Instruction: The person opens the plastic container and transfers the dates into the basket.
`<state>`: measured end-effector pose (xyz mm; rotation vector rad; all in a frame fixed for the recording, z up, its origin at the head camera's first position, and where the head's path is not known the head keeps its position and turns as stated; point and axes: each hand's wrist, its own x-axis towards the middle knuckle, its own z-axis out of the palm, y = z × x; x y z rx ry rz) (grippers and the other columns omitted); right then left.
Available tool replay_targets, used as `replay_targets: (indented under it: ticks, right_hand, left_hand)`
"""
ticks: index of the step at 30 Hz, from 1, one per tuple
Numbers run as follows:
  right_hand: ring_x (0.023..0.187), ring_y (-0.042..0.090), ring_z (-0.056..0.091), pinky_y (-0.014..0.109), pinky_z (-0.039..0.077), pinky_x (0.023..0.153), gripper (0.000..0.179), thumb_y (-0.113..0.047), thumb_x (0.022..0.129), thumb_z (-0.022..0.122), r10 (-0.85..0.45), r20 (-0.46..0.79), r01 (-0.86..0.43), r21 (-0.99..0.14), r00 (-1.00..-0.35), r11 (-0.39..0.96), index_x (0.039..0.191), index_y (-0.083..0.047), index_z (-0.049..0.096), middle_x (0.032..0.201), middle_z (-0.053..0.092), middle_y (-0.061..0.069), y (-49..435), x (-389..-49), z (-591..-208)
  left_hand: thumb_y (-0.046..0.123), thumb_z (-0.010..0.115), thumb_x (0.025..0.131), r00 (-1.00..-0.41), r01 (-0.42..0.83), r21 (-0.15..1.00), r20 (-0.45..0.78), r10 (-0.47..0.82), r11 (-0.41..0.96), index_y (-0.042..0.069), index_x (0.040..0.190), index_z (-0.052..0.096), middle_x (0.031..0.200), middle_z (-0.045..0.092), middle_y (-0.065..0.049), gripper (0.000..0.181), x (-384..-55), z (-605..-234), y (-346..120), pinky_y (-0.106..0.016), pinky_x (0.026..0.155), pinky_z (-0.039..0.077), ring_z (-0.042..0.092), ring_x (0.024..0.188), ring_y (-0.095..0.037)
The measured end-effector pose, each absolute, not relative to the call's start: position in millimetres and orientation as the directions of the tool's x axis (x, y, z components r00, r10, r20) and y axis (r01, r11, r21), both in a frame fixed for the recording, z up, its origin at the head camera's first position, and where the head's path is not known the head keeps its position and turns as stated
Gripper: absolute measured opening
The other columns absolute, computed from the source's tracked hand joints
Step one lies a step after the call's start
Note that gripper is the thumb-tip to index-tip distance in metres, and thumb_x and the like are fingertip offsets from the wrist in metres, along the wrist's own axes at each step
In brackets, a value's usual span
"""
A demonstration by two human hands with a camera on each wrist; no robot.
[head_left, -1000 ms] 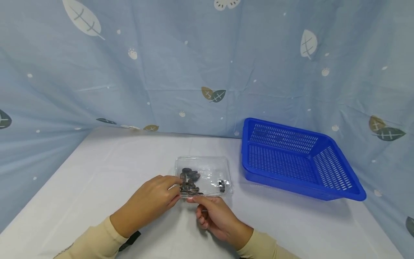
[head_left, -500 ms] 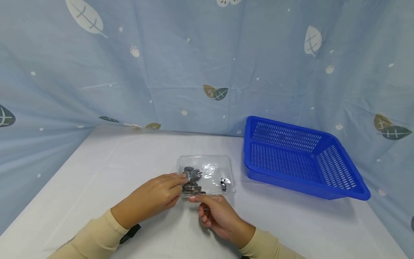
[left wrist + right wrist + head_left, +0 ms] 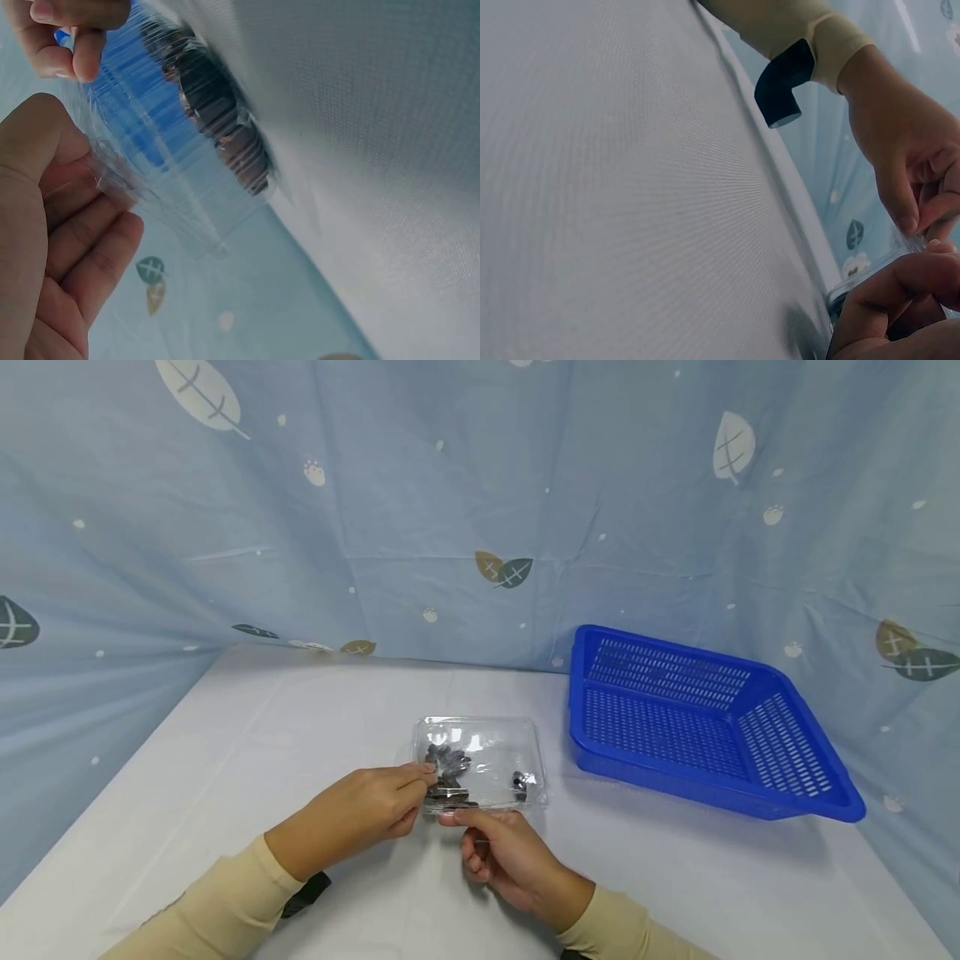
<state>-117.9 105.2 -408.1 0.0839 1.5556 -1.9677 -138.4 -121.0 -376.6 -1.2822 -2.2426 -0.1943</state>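
Note:
A clear plastic tray point(image 3: 420, 739) stands near the middle of the table. Dark brown oval pieces point(image 3: 448, 762) lie bunched at its left side, with another dark piece point(image 3: 519, 787) at the right. Clear plastic film point(image 3: 112, 176), crumpled and streaked, covers the tray in the left wrist view. My left hand point(image 3: 375, 806) pinches the film at the tray's near left corner between thumb and fingers. Just beside it, my right hand point(image 3: 513, 864) holds the tray's front edge, thumb on top and fingers curled. In the right wrist view the tray is mostly hidden behind the right hand point(image 3: 907, 307).
A blue plastic basket point(image 3: 660, 752) with slotted walls stands on the right, behind and apart from the tray. White cloth point(image 3: 322, 710) covers the table. A pale blue leaf-patterned curtain point(image 3: 405, 485) hangs along the back and sides.
The left fingers have shifted slightly across the tray's left corner and now pinch there. The right hand keeps its hold. The head view has tilted down a little.

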Motion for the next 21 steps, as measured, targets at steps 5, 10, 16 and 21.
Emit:
replay_targets:
  ticks: [5, 10, 16, 21]
  right_hand:
    - [0.046, 0.0, 0.044, 0.014, 0.034, 0.044, 0.043, -0.026, 0.092, 0.066, -0.424, -0.417, 0.503, -0.858, -0.804, -0.109, 0.121, 0.006, 0.069, 0.056, 0.055, -0.01, 105.0, -116.6, -405.7]
    - [0.046, 0.0, 0.044, 0.014, 0.034, 0.044, 0.041, -0.025, 0.093, 0.066, -0.426, -0.412, 0.501, -0.858, -0.805, -0.116, 0.119, 0.005, 0.069, 0.056, 0.055, -0.01, 105.9, -115.6, -405.2]
    - [0.045, 0.0, 0.044, 0.014, 0.034, 0.044, 0.042, -0.027, 0.093, 0.067, -0.433, -0.412, 0.502, -0.857, -0.802, -0.115, 0.121, 0.004, 0.069, 0.056, 0.055, -0.01, 107.0, -116.7, -405.6]
    - [0.046, -0.001, 0.044, 0.013, 0.033, 0.044, 0.044, -0.028, 0.095, 0.065, -0.439, -0.418, 0.513, -0.85, -0.796, -0.121, 0.124, 0.006, 0.066, 0.056, 0.053, -0.01, 106.1, -115.5, -406.9]
  left_hand:
    - [-0.001, 0.078, 0.073, -0.402, 0.845, -0.096, 0.537, 0.742, 0.527, 0.007, 0.081, 0.06, 0.109, 0.073, -0.011, 0.021, -137.2, -372.9, -122.2, -0.012, 0.057, 0.051, 0.074, 0.087, -0.017]
    - [-0.002, 0.077, 0.073, -0.408, 0.853, -0.057, 0.548, 0.73, 0.519, 0.011, 0.074, 0.054, 0.11, 0.074, -0.01, 0.026, -136.4, -371.1, -122.8, -0.009, 0.052, 0.04, 0.074, 0.083, -0.016]
    - [0.0, 0.076, 0.072, -0.401, 0.847, -0.067, 0.57, 0.717, 0.527, 0.012, 0.073, 0.054, 0.111, 0.073, -0.007, 0.026, -139.2, -374.0, -123.2, -0.015, 0.063, 0.053, 0.073, 0.099, -0.017]
    - [0.003, 0.077, 0.074, -0.416, 0.851, -0.012, 0.596, 0.687, 0.526, 0.014, 0.079, 0.058, 0.114, 0.07, -0.004, 0.023, -140.9, -374.3, -124.5, -0.021, 0.075, 0.058, 0.07, 0.107, -0.016]
